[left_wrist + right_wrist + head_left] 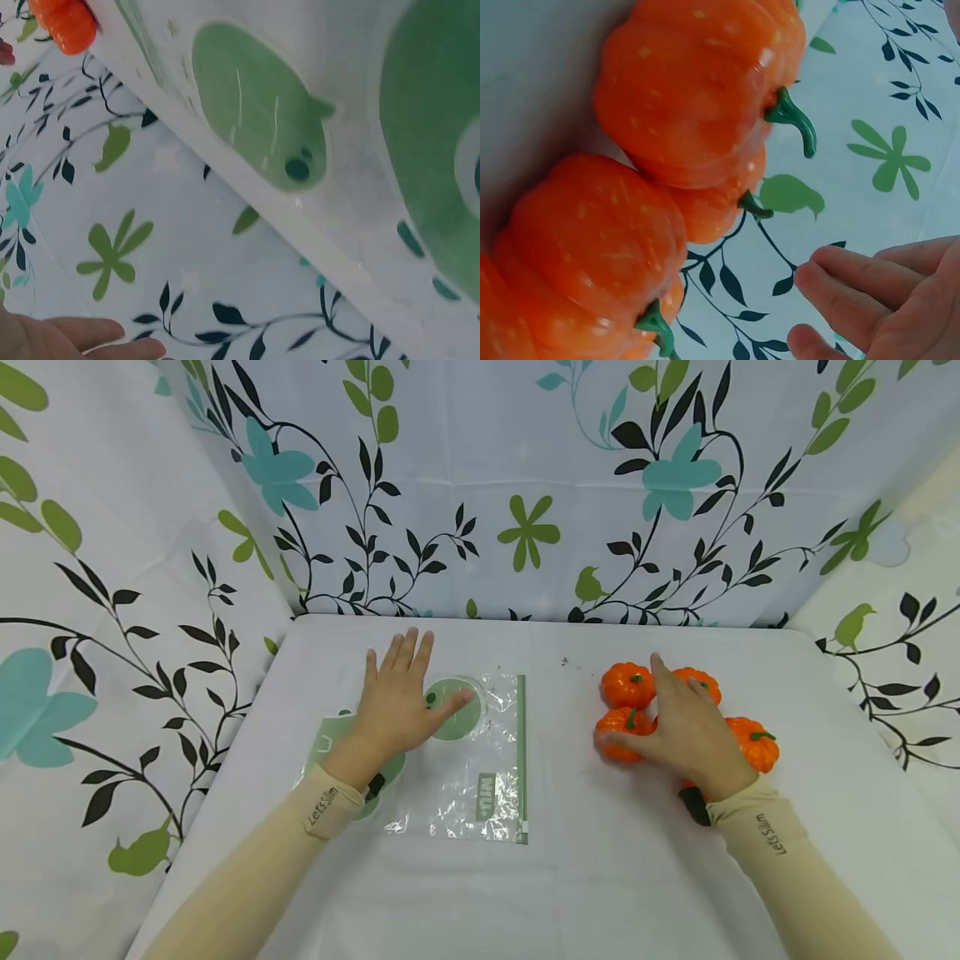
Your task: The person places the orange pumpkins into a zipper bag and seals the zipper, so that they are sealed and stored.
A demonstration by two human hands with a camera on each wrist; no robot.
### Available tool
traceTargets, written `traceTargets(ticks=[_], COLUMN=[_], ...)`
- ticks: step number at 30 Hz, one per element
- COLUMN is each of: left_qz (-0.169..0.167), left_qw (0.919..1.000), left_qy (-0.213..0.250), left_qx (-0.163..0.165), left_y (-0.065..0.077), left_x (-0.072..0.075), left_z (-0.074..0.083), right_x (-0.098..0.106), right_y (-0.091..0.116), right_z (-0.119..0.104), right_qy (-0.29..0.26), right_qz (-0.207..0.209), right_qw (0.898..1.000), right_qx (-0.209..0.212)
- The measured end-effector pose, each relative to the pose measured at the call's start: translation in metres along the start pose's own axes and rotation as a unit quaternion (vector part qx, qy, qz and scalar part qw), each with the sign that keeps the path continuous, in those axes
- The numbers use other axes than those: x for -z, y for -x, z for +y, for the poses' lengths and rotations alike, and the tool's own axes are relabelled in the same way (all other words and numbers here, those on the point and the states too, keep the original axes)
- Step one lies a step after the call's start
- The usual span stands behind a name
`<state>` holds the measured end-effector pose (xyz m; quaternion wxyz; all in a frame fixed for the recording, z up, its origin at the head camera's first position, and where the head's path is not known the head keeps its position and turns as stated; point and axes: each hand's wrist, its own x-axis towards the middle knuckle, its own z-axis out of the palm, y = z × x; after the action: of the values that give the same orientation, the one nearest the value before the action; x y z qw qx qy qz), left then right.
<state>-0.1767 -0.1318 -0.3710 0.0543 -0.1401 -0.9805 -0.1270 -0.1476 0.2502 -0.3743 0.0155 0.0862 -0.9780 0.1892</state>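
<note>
A clear zip bag (450, 785) with green printed shapes and a green zip edge lies flat on the white table. Over its left part, my left hand (397, 697) is held with fingers straight and thumb spread, gripping nothing. On the right sits a cluster of several small orange pumpkins (628, 685) with green stems. My right hand (686, 731) hovers over the cluster, fingers extended and thumb apart, hiding part of it. In the right wrist view the pumpkins (697, 90) stand close together, and the fingers (855, 289) are apart from them.
A white cloth covers the table (555, 893). Behind it hangs a curtain (465, 485) printed with leaves, flowers and birds, which also runs along both sides. A dark strap piece (696, 806) shows by the right wrist.
</note>
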Motion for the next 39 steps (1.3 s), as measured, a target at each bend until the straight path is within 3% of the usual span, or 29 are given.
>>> traceTargets(ticks=[8,13,18,22,33,39], left_qz=[-0.025,-0.059,-0.089,-0.126,-0.188,-0.202], left_qw=[0.9921,0.9837,0.9833,0.9833,0.9799,0.9787], left_qy=[0.119,0.158,0.134,0.113,0.059,0.03], left_qx=[-0.028,-0.061,-0.085,-0.066,-0.03,-0.026], left_y=[0.02,0.035,0.046,0.052,0.058,0.058], left_x=[-0.031,-0.051,-0.072,-0.079,-0.088,-0.087], left_z=[0.032,0.053,0.065,0.071,0.079,0.078], right_x=[-0.014,-0.023,-0.027,-0.029,-0.028,-0.031], right_y=[0.001,0.002,0.004,0.004,0.005,0.005], right_z=[0.0,0.003,0.003,0.003,0.005,0.009], right_qy=[0.009,0.021,0.028,0.043,0.058,0.065], right_qz=[-0.024,-0.035,-0.052,-0.048,-0.046,-0.036], right_qw=[1.0,0.999,0.998,0.998,0.997,0.997], right_qx=[-0.009,-0.001,-0.006,0.0,-0.008,-0.003])
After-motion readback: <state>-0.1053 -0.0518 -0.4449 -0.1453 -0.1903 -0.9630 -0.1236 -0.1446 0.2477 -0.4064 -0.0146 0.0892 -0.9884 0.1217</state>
